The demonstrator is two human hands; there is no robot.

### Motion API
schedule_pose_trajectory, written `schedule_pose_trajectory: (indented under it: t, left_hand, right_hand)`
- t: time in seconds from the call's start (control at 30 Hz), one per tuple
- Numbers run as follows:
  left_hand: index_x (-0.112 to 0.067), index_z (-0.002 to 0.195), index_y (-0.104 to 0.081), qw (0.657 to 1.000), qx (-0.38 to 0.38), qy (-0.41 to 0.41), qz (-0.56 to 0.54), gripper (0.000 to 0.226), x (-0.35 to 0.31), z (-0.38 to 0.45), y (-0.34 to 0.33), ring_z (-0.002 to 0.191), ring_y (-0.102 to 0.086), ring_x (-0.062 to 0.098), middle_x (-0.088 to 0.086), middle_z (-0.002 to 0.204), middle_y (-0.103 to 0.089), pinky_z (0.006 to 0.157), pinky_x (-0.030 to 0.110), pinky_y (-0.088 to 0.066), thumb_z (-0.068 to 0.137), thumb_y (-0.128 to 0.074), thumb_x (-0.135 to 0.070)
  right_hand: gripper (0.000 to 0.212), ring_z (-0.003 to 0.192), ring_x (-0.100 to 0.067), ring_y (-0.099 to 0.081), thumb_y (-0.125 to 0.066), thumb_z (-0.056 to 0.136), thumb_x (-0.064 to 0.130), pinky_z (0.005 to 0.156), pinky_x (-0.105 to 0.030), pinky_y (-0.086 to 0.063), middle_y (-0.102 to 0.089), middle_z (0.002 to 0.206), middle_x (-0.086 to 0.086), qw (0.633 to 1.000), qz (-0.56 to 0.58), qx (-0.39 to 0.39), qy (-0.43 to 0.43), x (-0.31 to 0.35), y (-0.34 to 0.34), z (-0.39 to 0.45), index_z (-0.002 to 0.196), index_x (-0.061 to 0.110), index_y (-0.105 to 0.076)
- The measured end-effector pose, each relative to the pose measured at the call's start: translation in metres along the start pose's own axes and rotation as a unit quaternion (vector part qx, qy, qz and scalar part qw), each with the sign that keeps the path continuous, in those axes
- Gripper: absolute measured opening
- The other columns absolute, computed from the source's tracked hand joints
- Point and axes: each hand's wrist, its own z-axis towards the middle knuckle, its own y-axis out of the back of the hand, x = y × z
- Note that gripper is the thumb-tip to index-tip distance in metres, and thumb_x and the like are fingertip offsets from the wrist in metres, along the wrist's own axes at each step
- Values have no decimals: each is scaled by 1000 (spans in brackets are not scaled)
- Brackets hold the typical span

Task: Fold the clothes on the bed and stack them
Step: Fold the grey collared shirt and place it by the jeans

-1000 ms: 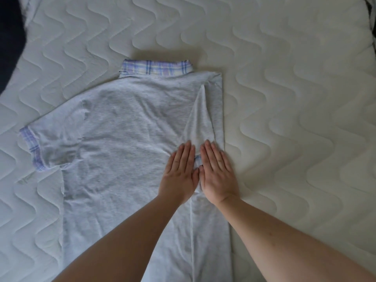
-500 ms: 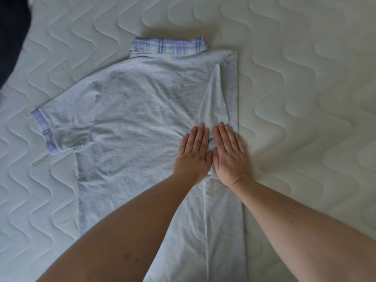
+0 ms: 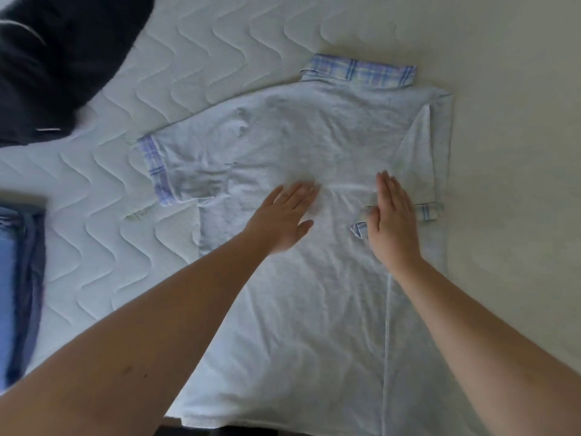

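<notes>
One grey polo shirt [image 3: 314,294] spread back-up on quilted white mattress [image 3: 132,253], centre-right of view. One plaid collar [image 3: 358,70] at far edge. Two plaid sleeve cuffs counted: left cuff [image 3: 155,171] out flat on the mattress, right cuff [image 3: 424,210] folded inward over the shirt body, partly under the right hand. Right side panel turned in, long crease running toward the hem.

Two bare hands, both on the shirt. Left hand [image 3: 283,215] flat, fingers straight and together, thumb out, palm down on mid-back, nothing gripped. Right hand [image 3: 393,221] flat too, fingers straight, pressing down on the folded-in sleeve, nothing pinched.

Two other cloth items at the margins: one dark garment [image 3: 56,64] at top left, cut off by the frame edge, kind not determinable; one blue fabric piece [image 3: 19,294] at left edge, dark-bordered, also cut off and blurred.

Shirt hem hanging near the near edge of the mattress, partly hidden by both forearms. Dark strip below the hem, too little visible to identify. Overall motion blur; quilting pattern washed out on the right side of the mattress. Soft, flat light. Room beyond the bed out of sight.
</notes>
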Motion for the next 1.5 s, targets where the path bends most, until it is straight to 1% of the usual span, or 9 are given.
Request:
schedule_pose_trajectory:
  t: [0.5,0.63,0.7,0.83,0.93,1.07,1.27,1.4,1.5]
  left_hand:
    - [-20,157,-8,920,-164,301,-192,71,190,-55,15,151,-8,26,5,164,-7,120,46,-16,100,-49,-33]
    - [-14,152,-24,753,-269,425,-424,78,206,-44,22,130,-43,25,9,149,-32,104,34,-38,88,-67,-24]
    - [-15,144,-38,650,-288,492,-503,73,210,-37,26,110,-55,24,7,137,-40,90,29,-44,82,-73,-30]
    - [-8,111,-64,577,-246,539,-562,45,224,-32,27,84,-59,25,8,109,-60,74,30,-50,78,-78,-34]
    - [-7,84,-64,593,-245,492,-589,25,219,-40,36,74,-56,25,8,78,-59,65,31,-46,84,-72,-31]
    - [-18,94,-64,704,-277,381,-531,15,187,-52,71,79,-64,18,2,86,-68,68,34,-51,89,-65,-33]
    - [-32,86,-56,792,-279,213,-500,12,104,-46,113,62,-59,-9,-16,67,-63,53,4,-39,88,-67,-34]
    - [-32,94,-54,840,-250,139,-461,11,54,-20,117,73,-58,-11,-23,76,-59,60,2,-39,90,-64,-33]
    - [-26,110,-62,853,-163,96,-486,18,28,-2,105,88,-65,2,-19,98,-65,80,17,-50,94,-61,-33]
  right_hand:
    - [53,144,-1,-19,-26,104,20,110,-12,-15,-15,163,9,923,321,164,-131,179,-71,134,157,24,-18]
    - [29,132,-12,-40,-31,104,32,119,-36,-23,-44,142,4,883,392,156,-206,189,-73,161,129,31,-45]
    - [42,135,-24,-43,-38,103,33,116,-40,-30,-48,145,-9,850,453,131,-234,187,-75,173,134,9,-53]
    - [49,140,-11,-38,-33,106,34,111,-24,-32,-39,154,0,827,499,133,-222,182,-75,186,149,12,-37]
    - [49,140,-11,-38,-29,107,31,105,-22,-33,-37,155,0,812,521,128,-230,177,-75,190,151,11,-32]
    - [49,141,-12,-37,-27,107,30,109,-25,-31,-35,156,0,798,543,134,-224,175,-74,189,152,11,-29]
    - [45,135,-16,-45,-33,104,26,112,-31,-34,-48,147,-3,734,611,175,-241,174,-47,191,146,10,-40]
    - [25,85,-21,-62,-45,98,30,75,-30,-50,-64,90,-4,691,637,172,-294,152,-16,184,111,13,-59]
    - [42,75,-20,-71,-43,100,40,65,-28,-55,-72,91,-4,685,624,148,-345,121,0,174,114,8,-65]
